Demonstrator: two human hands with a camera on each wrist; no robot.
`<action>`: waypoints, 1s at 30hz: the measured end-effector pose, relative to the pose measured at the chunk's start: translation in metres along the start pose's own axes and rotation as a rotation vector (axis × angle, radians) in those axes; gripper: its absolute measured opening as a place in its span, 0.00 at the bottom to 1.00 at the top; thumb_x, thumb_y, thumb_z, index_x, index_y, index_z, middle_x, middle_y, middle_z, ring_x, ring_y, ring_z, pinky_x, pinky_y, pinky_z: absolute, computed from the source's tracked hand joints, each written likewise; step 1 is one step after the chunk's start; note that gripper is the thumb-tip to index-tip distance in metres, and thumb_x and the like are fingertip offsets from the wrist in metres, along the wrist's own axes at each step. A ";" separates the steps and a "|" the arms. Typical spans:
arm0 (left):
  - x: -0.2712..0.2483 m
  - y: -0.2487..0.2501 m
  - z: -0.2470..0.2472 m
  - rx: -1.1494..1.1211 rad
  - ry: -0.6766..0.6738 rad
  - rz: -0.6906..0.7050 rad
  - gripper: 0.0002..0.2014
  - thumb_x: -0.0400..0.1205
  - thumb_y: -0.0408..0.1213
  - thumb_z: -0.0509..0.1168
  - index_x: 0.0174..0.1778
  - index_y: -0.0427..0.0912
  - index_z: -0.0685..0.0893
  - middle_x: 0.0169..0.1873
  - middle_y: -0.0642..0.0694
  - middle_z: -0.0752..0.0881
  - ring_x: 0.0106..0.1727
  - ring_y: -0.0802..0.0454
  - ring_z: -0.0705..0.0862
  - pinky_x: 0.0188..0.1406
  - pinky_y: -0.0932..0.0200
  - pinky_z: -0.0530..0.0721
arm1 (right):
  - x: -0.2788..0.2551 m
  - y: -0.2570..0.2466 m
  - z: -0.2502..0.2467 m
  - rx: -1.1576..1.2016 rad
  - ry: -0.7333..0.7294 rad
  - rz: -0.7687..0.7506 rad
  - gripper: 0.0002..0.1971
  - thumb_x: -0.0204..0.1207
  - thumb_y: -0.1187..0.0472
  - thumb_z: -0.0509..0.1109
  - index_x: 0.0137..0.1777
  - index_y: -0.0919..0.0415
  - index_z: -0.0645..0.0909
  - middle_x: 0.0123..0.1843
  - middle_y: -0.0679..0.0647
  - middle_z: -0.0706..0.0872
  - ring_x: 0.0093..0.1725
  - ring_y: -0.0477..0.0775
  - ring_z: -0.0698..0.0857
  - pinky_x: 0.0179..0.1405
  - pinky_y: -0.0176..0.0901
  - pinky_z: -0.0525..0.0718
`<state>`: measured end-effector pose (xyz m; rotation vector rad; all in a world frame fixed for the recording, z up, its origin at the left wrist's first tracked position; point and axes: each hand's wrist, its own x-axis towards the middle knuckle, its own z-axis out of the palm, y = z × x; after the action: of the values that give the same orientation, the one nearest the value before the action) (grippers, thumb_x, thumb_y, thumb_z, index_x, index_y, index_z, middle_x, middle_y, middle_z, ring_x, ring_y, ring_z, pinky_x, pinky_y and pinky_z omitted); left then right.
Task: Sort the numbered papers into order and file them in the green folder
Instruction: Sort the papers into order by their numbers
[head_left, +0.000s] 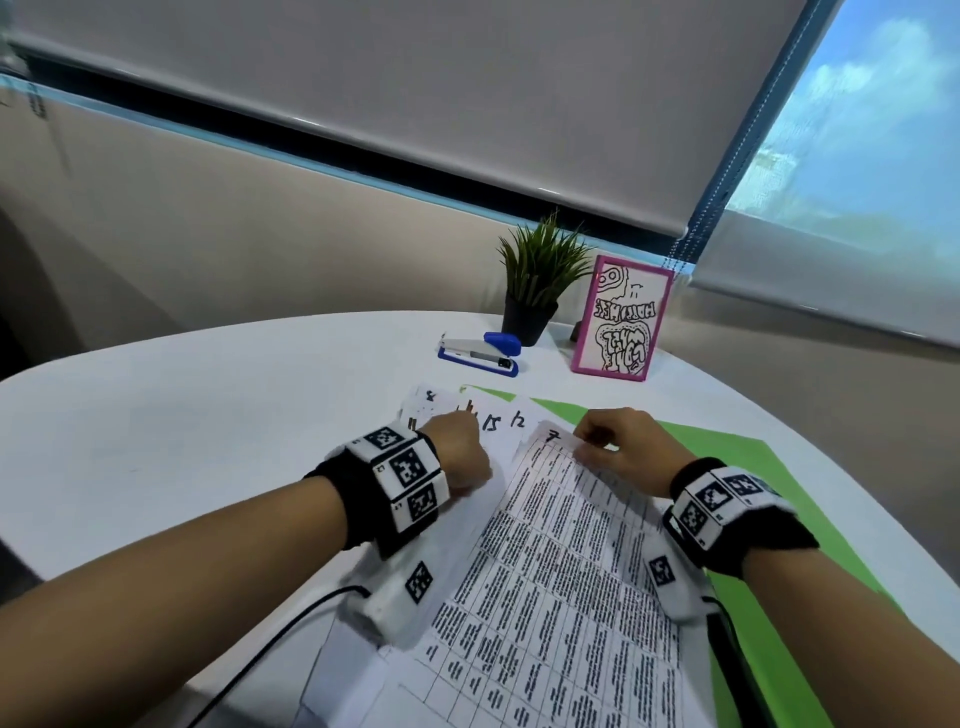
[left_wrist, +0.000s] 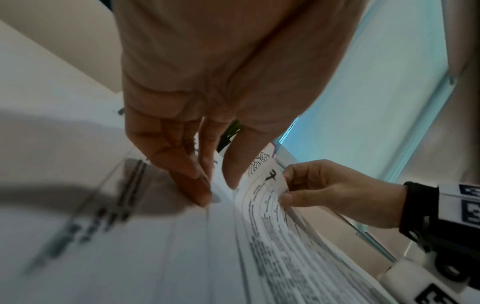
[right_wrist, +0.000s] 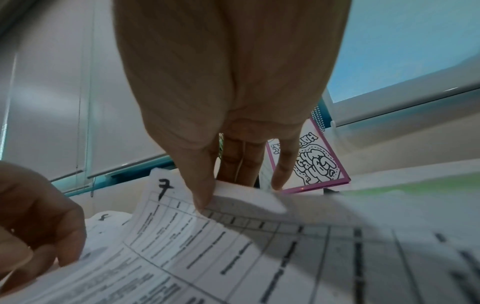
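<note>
While pinched, sheet 7 (right_wrist: 166, 207) aloft.

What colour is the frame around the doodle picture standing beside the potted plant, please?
Pink; the picture frame shows best in the head view.

You see a green folder (head_left: 748, 457), white papers (head_left: 566, 571) with black gridded print, blue-and-white stapler (head_left: 480, 353), pink-framed black-and-white doodle card (head_left: 621, 319), black-and-white checker-marked wristbands (head_left: 400, 483).

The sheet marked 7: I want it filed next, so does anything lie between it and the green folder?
Nothing visible does. The right hand pinches the sheet marked 7 at its top edge, and the green folder lies open beside it, its near part bare.
</note>
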<state>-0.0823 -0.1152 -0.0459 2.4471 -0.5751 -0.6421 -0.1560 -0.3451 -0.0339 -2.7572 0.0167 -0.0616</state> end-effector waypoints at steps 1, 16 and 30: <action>-0.001 0.000 -0.001 -0.015 -0.013 -0.001 0.10 0.77 0.33 0.69 0.49 0.30 0.89 0.45 0.37 0.92 0.51 0.42 0.91 0.53 0.51 0.89 | 0.003 0.000 0.001 -0.027 -0.008 0.009 0.02 0.75 0.60 0.74 0.46 0.55 0.84 0.45 0.49 0.89 0.46 0.50 0.86 0.54 0.50 0.85; 0.001 -0.008 -0.003 -0.140 -0.051 0.091 0.06 0.75 0.36 0.76 0.39 0.37 0.90 0.34 0.41 0.90 0.35 0.49 0.87 0.42 0.54 0.87 | 0.018 0.002 0.008 -0.024 0.098 0.035 0.16 0.64 0.61 0.82 0.30 0.47 0.76 0.56 0.45 0.83 0.58 0.49 0.81 0.58 0.43 0.75; 0.017 -0.042 -0.059 0.261 0.228 0.084 0.14 0.70 0.39 0.79 0.50 0.45 0.88 0.43 0.49 0.84 0.49 0.49 0.83 0.45 0.60 0.78 | 0.005 -0.002 0.011 -0.038 0.015 0.050 0.07 0.74 0.60 0.75 0.40 0.57 0.79 0.43 0.50 0.88 0.33 0.40 0.81 0.33 0.38 0.75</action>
<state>-0.0256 -0.0689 -0.0320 2.6721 -0.7009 -0.2619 -0.1507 -0.3393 -0.0437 -2.7923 0.0914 -0.0688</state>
